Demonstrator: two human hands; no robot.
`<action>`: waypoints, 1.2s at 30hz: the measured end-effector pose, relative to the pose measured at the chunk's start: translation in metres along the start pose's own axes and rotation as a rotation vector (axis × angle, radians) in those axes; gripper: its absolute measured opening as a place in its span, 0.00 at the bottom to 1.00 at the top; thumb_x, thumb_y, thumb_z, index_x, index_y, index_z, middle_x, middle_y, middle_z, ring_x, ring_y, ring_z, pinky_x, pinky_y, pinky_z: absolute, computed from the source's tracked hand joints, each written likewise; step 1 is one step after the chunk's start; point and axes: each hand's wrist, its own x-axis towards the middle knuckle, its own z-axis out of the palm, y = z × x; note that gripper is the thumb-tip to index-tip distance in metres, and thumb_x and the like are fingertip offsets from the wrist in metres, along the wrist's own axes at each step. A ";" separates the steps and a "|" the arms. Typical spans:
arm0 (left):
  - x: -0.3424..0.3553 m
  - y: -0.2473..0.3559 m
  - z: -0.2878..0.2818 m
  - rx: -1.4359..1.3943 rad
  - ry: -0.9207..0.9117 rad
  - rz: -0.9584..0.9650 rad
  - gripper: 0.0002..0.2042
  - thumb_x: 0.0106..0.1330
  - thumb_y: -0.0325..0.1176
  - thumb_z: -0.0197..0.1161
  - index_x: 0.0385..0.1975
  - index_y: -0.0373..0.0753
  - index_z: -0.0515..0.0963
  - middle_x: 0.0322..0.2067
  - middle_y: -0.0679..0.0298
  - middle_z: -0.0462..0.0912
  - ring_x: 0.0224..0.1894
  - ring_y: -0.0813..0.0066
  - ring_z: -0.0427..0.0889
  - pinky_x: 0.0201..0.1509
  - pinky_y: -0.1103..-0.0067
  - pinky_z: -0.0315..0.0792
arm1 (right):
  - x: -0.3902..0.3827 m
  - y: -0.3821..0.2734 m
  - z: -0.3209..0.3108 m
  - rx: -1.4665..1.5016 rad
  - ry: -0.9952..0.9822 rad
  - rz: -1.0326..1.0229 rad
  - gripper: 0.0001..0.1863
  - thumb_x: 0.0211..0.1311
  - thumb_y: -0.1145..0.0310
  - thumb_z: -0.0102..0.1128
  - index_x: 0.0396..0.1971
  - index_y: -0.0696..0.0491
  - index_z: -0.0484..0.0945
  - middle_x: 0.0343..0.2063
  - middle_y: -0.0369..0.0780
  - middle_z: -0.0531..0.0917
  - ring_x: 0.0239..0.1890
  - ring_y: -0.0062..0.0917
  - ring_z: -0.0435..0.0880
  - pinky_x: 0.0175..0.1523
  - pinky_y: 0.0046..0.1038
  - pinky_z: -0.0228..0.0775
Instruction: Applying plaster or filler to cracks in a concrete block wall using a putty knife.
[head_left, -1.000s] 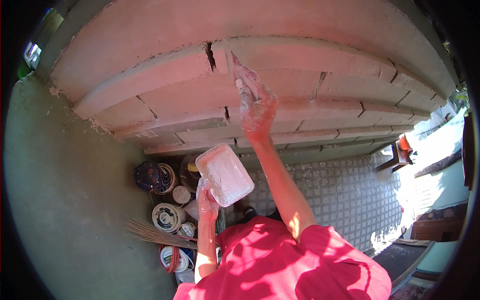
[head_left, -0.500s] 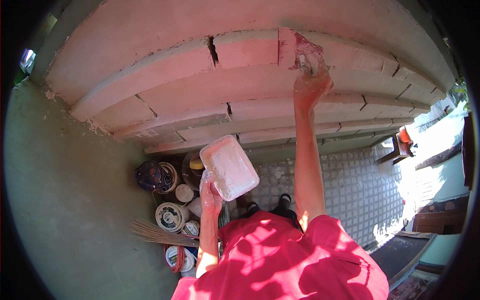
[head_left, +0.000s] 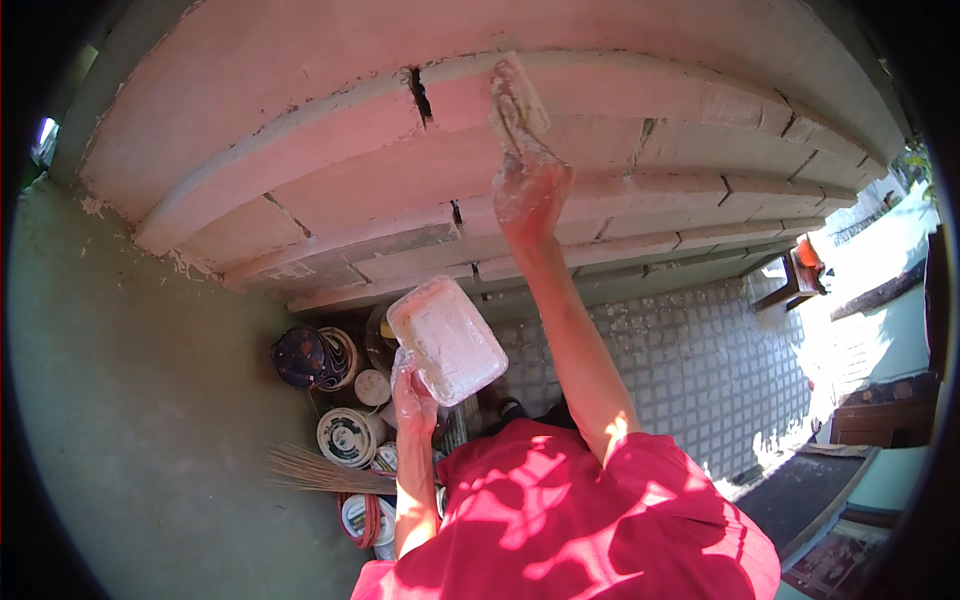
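right arm (head_left: 575, 330): leaves the red sleeve (head_left: 690, 490) and reaches up and slightly leftward, long and nearly straight at the elbow.
right hand (head_left: 533, 195): raised well above the left one, back of the hand toward the camera, fingers closed together and pinching the near end of a flat scraper (head_left: 520, 95).
scraper: whitish and smeared, pointing up and a little left; it lies over the front of the top ledge (head_left: 330, 125), its far end at the ledge's upper edge, right of a dark upright gap (head_left: 420, 97). how firmly it presses, i cannot tell.
left arm (head_left: 415, 495): rises almost upright from the lower edge, close to the shirt's left side.
left hand (head_left: 411, 395): wrapped on the lower left edge of a pale tray (head_left: 477, 316), gripping it; the fingers underneath are hidden.
tray: held out before the body, turned cornerwise, its inside showing a whitish-pink coating (head_left: 452, 345).
floor (head_left: 690, 390): patterned tiles; along its left edge, by the greenish side wall (head_left: 150, 400), stand a white bucket (head_left: 347, 438) and a dark, splattered container (head_left: 298, 357), with broom bristles (head_left: 325, 470) just below the bucket in view.
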 end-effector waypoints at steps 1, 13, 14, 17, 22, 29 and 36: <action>0.000 0.002 0.002 0.017 -0.011 0.001 0.16 0.67 0.33 0.52 0.54 0.38 0.68 0.51 0.65 0.75 0.54 0.72 0.75 0.59 0.73 0.69 | 0.000 -0.010 -0.006 -0.008 0.005 0.003 0.14 0.58 0.76 0.56 0.44 0.60 0.80 0.33 0.49 0.84 0.36 0.37 0.85 0.40 0.33 0.73; -0.004 0.000 0.017 0.031 -0.030 -0.013 0.17 0.67 0.34 0.52 0.55 0.38 0.67 0.51 0.65 0.75 0.54 0.72 0.75 0.58 0.73 0.70 | 0.027 0.040 -0.036 -0.096 0.353 0.053 0.17 0.56 0.80 0.51 0.46 0.60 0.80 0.37 0.46 0.85 0.36 0.30 0.85 0.40 0.31 0.73; -0.004 -0.002 0.017 0.027 -0.036 -0.020 0.17 0.67 0.34 0.52 0.55 0.38 0.67 0.51 0.65 0.75 0.54 0.72 0.75 0.58 0.73 0.70 | 0.014 0.035 -0.015 -0.188 0.228 0.108 0.17 0.56 0.81 0.51 0.45 0.59 0.80 0.35 0.47 0.85 0.35 0.31 0.85 0.39 0.31 0.73; -0.004 0.000 0.010 0.037 -0.043 -0.011 0.17 0.68 0.34 0.52 0.55 0.39 0.67 0.51 0.65 0.75 0.54 0.72 0.75 0.59 0.73 0.69 | -0.004 -0.028 0.002 0.143 -0.007 0.053 0.15 0.57 0.80 0.52 0.44 0.59 0.81 0.34 0.51 0.84 0.40 0.31 0.86 0.43 0.28 0.74; -0.006 0.004 0.004 0.029 -0.028 0.009 0.17 0.68 0.34 0.52 0.55 0.38 0.67 0.51 0.65 0.75 0.54 0.72 0.75 0.59 0.72 0.69 | 0.008 -0.023 -0.033 0.264 0.160 0.087 0.15 0.60 0.77 0.54 0.46 0.59 0.80 0.42 0.46 0.84 0.45 0.29 0.84 0.48 0.26 0.73; -0.010 0.002 0.010 -0.001 -0.025 0.012 0.17 0.67 0.32 0.52 0.55 0.38 0.67 0.52 0.64 0.75 0.54 0.72 0.75 0.59 0.73 0.69 | 0.041 0.060 -0.047 -0.040 0.394 0.046 0.15 0.53 0.79 0.54 0.42 0.58 0.81 0.19 0.44 0.80 0.18 0.31 0.73 0.26 0.32 0.64; -0.007 -0.002 0.007 0.021 -0.029 -0.017 0.17 0.67 0.32 0.51 0.55 0.37 0.67 0.52 0.64 0.75 0.55 0.71 0.74 0.59 0.73 0.69 | -0.007 -0.016 -0.010 0.210 0.031 0.007 0.14 0.55 0.80 0.54 0.42 0.60 0.81 0.32 0.52 0.84 0.33 0.33 0.86 0.41 0.28 0.72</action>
